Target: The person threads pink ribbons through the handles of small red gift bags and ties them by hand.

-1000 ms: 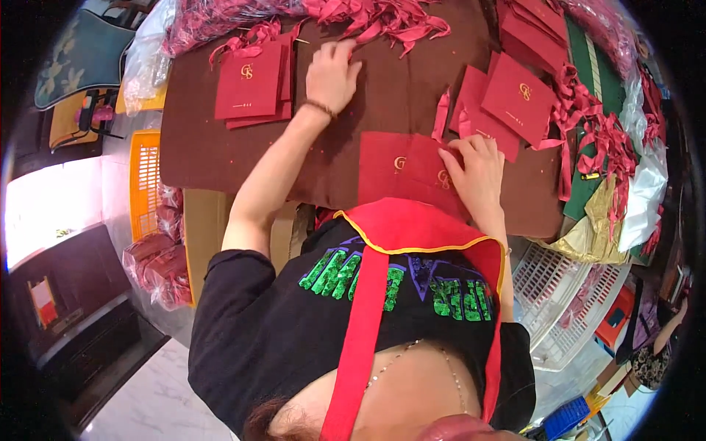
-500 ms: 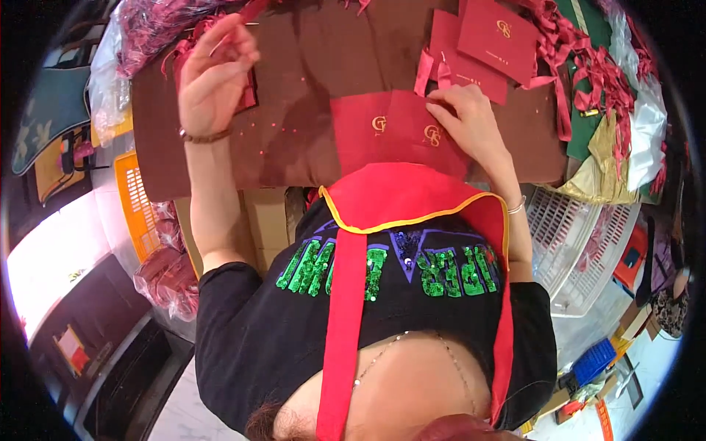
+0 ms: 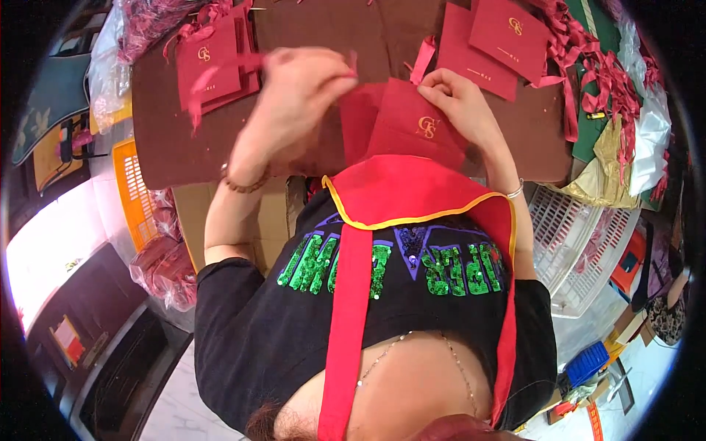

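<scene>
A flat red bag (image 3: 403, 121) with a gold emblem lies at the near table edge, partly over another red bag (image 3: 358, 110). The fingers of my right hand (image 3: 462, 109) pinch its upper right edge. A red ribbon loop (image 3: 423, 59) rises just beyond those fingertips. My left hand (image 3: 303, 87) is raised over the table left of the bag, blurred by motion. Its thumb and fingers are closed on a red ribbon (image 3: 220, 71) that trails out to the left; a small piece shows at the fingertips too.
Red bags with ribbons (image 3: 208, 62) lie at the back left, and more red bags (image 3: 507, 37) at the back right. Tangled ribbons (image 3: 566, 66) hang beside them. Baskets, one orange (image 3: 134, 195) and one white (image 3: 570, 242), flank the brown table (image 3: 294, 22).
My left hand has moved right and nearer from over the back-left bags, bringing a ribbon. My right hand has stayed near the bag and now pinches its upper edge.
</scene>
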